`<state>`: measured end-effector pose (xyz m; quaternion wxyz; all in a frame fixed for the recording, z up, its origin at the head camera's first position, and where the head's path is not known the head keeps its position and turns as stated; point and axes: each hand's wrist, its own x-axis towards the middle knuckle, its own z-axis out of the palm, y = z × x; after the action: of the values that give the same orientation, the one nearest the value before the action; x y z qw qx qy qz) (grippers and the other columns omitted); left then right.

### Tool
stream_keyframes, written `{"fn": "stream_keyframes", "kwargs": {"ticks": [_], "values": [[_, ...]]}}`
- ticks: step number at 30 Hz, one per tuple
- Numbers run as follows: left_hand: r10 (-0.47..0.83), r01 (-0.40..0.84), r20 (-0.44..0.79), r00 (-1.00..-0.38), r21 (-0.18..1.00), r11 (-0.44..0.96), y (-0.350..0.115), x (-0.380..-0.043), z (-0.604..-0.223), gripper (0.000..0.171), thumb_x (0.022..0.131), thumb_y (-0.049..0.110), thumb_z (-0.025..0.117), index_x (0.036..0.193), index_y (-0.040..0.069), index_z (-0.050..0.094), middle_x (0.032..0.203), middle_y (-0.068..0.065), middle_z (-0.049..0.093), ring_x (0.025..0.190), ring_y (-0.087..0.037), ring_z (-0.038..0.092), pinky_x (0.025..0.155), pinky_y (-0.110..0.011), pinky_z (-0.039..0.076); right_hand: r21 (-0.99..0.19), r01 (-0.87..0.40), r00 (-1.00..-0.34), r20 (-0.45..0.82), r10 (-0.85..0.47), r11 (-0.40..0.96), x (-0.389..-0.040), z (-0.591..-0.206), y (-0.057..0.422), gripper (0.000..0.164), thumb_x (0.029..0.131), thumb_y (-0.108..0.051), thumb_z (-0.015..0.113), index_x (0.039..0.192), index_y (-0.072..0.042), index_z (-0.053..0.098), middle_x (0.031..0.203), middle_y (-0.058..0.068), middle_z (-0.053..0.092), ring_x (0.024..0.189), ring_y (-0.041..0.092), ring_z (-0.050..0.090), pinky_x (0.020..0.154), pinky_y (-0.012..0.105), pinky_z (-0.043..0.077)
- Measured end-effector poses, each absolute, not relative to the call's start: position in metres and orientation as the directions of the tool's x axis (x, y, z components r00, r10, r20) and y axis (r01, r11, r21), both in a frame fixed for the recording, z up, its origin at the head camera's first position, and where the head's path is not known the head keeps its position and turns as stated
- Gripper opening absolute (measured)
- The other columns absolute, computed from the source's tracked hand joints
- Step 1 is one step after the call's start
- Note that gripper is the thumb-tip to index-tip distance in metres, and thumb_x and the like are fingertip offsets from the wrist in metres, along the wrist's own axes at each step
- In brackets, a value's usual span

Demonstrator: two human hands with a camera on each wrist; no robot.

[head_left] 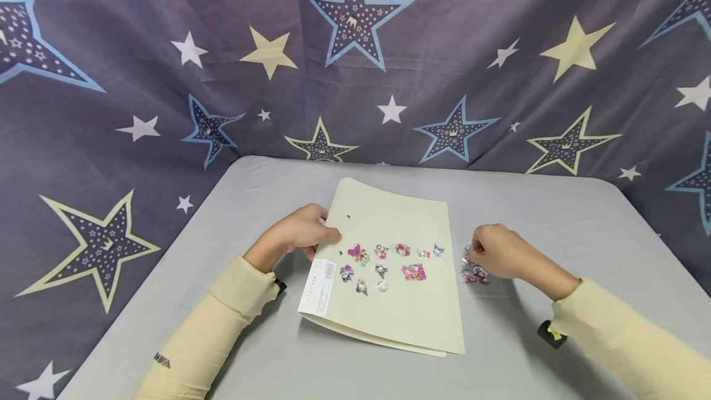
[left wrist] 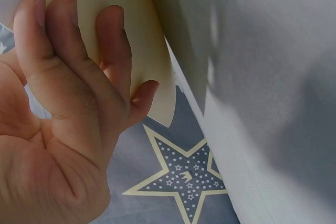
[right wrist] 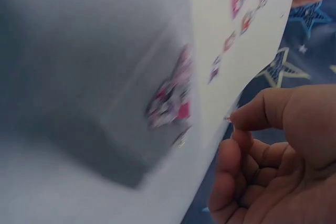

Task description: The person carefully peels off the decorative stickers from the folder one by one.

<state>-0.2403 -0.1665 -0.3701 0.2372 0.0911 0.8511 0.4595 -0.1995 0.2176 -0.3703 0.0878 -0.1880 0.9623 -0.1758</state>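
Observation:
A cream paper folder [head_left: 402, 320] lies on the table with several small colourful cartoon stickers [head_left: 413, 272] across its front. My left hand [head_left: 302, 229] grips the folder's left edge, thumb on top and the other fingers underneath. In the left wrist view those fingers [left wrist: 65, 45] lie against the folder's cream underside. To the right of the folder, my right hand [head_left: 500, 252] is over a small pile of stickers [head_left: 474, 275]. Between its thumb and index finger it pinches a tiny sticker [right wrist: 228, 119], mostly hidden by the fingertips.
A white label [head_left: 318, 287] with a barcode runs along the folder's lower left edge. Grey cloth covers the table [head_left: 266, 190]. Behind and at the sides hangs a dark curtain [head_left: 344, 110] printed with stars.

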Motion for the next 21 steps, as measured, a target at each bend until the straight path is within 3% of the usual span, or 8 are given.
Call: {"fn": "stream_keyframes", "kwargs": {"ticks": [12,21], "values": [[0.372,-0.069,-0.322,-0.87,0.829,0.554,-0.167,-0.241,-0.373,0.031,0.091,0.009,0.066,0.113,-0.01,0.057,0.081,-0.019,0.073,0.058,-0.026,0.071,0.046,-0.034,0.059,-0.365,-0.267,-0.901,-0.235,-0.366,0.892,-0.209,-0.39,0.236,0.021,0.094,-0.008,0.061,0.073,-0.01,0.057,0.063,0.0,0.05,0.054,0.013,0.046,0.052,0.027,0.04],[0.369,-0.078,-0.331,-0.868,0.827,0.557,-0.167,-0.241,-0.373,0.031,0.091,0.009,0.065,0.114,-0.009,0.056,0.082,-0.019,0.073,0.058,-0.026,0.071,0.045,-0.033,0.058,-0.354,-0.317,-0.905,-0.164,-0.392,0.88,-0.212,-0.392,0.238,0.038,0.088,-0.002,0.06,0.059,-0.018,0.044,0.052,-0.007,0.038,0.048,0.009,0.038,0.049,0.024,0.033]]}}
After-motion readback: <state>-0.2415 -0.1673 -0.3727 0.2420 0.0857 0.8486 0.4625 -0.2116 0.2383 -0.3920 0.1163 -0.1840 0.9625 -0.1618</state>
